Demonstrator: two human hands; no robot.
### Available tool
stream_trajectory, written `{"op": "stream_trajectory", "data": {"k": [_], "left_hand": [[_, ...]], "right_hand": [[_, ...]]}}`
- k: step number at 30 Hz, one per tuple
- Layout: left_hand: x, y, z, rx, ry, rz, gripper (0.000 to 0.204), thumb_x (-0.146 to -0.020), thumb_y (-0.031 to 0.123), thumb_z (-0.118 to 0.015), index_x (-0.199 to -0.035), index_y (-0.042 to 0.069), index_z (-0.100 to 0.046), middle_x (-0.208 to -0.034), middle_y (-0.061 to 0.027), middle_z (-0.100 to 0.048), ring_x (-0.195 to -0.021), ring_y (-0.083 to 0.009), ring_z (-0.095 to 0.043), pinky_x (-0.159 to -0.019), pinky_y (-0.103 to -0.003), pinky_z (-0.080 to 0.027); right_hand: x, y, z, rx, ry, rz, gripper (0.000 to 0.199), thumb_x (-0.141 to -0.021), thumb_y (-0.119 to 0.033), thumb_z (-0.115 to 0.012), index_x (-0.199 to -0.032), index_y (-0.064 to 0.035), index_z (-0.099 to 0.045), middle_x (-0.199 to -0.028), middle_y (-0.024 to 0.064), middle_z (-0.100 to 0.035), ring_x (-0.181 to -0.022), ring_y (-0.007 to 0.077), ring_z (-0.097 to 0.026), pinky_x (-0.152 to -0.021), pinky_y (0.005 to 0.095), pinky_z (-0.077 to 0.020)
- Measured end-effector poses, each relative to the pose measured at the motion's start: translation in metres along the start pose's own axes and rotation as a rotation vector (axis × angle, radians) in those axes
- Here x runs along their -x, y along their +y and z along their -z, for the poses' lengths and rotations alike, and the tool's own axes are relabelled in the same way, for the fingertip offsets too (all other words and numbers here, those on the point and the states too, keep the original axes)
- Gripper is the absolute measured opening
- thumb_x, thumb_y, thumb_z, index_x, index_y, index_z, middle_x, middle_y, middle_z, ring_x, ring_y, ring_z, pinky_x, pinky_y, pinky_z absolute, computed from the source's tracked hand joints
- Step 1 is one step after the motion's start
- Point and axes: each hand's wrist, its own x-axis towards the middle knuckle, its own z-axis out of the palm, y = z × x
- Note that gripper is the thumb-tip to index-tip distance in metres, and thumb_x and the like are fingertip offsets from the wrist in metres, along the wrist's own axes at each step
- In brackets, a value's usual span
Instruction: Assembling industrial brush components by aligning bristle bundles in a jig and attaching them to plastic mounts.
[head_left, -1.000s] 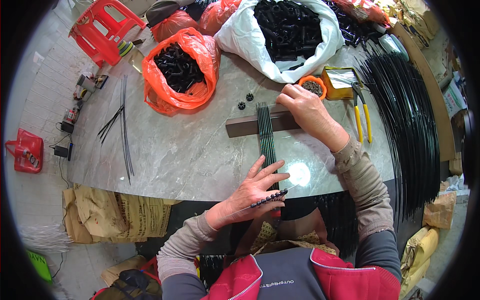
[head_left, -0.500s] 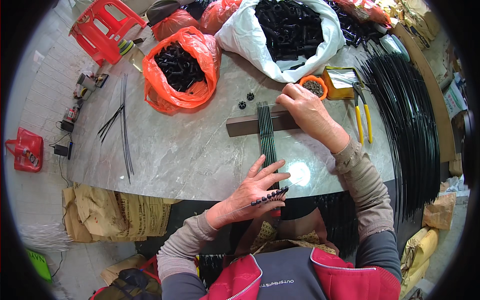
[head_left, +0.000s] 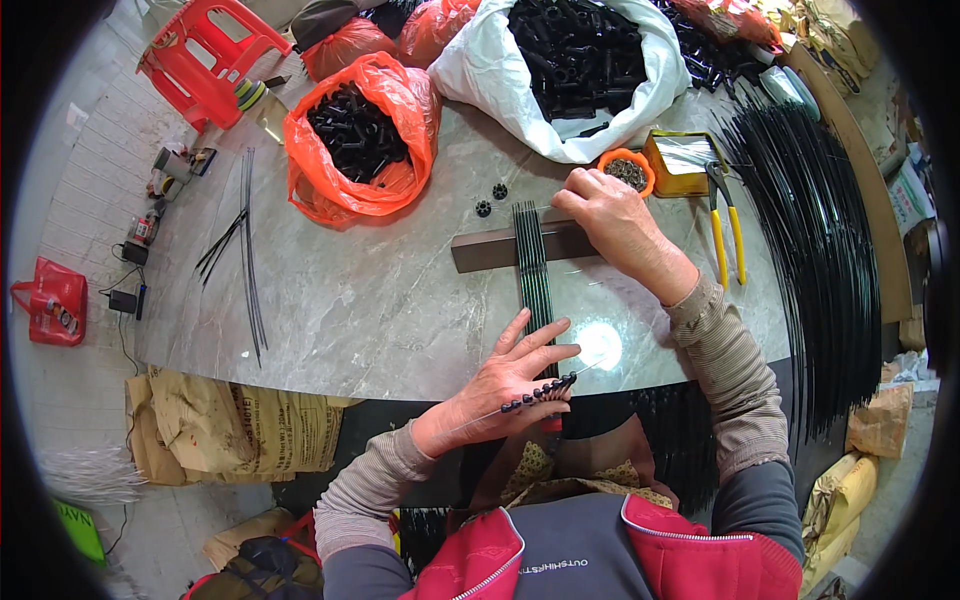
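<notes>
A flat row of thin dark green rods (head_left: 533, 262) lies on the grey marble table (head_left: 380, 300), crossing a brown bar (head_left: 490, 248). My left hand (head_left: 500, 385) rests at the near end of the rods with fingers spread, pinching a thin wire strung with several small black beads (head_left: 540, 392). My right hand (head_left: 615, 218) rests on the bar at the far end of the rods, its fingers curled beside a small orange dish (head_left: 627, 170) of dark bits. Two black gear-like pieces (head_left: 491, 199) sit just beyond the bar.
An orange bag (head_left: 360, 140) and a white bag (head_left: 580, 60) hold black plastic parts. Yellow-handled pliers (head_left: 728, 225) and a yellow tin (head_left: 683, 162) lie right of the dish. A large bundle of long black rods (head_left: 830, 260) curves along the right. Loose rods (head_left: 245, 250) lie left; a red stool (head_left: 205, 55) stands beyond.
</notes>
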Motion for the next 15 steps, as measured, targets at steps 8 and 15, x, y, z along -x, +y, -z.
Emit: {"op": "stream_trajectory", "data": {"k": [8,15], "left_hand": [[-0.0006,0.0003,0.0004,-0.008,-0.006,-0.005,0.015,-0.085,0.025,-0.078,-0.095,0.014,-0.075,-0.138,-0.0087,-0.06,-0.144,-0.0334,-0.042,-0.122,-0.062,-0.02],[-0.0003,0.0004,0.0005,-0.02,-0.002,-0.004,0.015,-0.085,0.025,-0.078,-0.089,0.01,-0.075,-0.138,-0.009,-0.06,-0.144,-0.0334,-0.042,-0.122,-0.061,-0.02]], "right_hand": [[-0.0001,-0.0005,-0.0017,-0.02,0.045,-0.022,0.016,-0.084,-0.004,-0.063,-0.099,-0.0044,-0.064,-0.097,0.0093,-0.058,-0.093,0.027,-0.064,-0.081,0.0376,-0.0534],[-0.0012,-0.0037,0.0012,0.004,0.001,-0.009,0.015,-0.084,-0.004,-0.063,-0.099,-0.0043,-0.064,-0.097,0.0093,-0.058,-0.094,0.0268,-0.064,-0.082,0.0373,-0.0536]]}}
